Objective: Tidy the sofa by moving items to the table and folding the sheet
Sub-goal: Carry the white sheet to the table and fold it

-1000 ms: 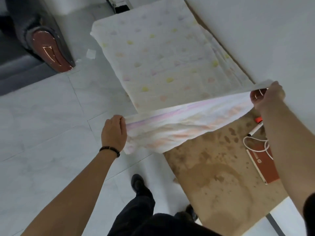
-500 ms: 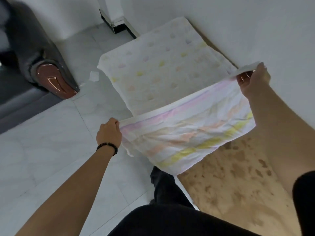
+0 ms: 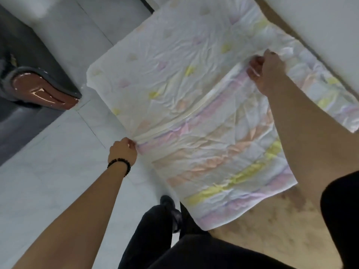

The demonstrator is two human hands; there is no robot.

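Pale pastel-striped cotton sheet [image 3: 204,117] pinched at fold corners by left hand [image 3: 122,150] and right hand [image 3: 267,73] fingers; overhanging upper-left edge may be dragged off brown mottled tabletop [image 3: 272,235], skewing the fold.

We see the sheet [image 3: 194,98] spread over the table [image 3: 281,226], its near part folded back on top of the rest, with the fold edge running from lower left to upper right. Our left hand [image 3: 122,152] pinches that edge at the sheet's left side, out over the floor [image 3: 48,181]; our right hand [image 3: 267,74] pinches it at the far right, near the wall [image 3: 320,26] behind the table. The sheet's left part overhangs the table's left edge. Bare table shows in front of the sheet, at lower right. The sofa [image 3: 29,78] stands well apart to the left, across the floor. Our leg [image 3: 151,230] is below the sheet's near left corner.
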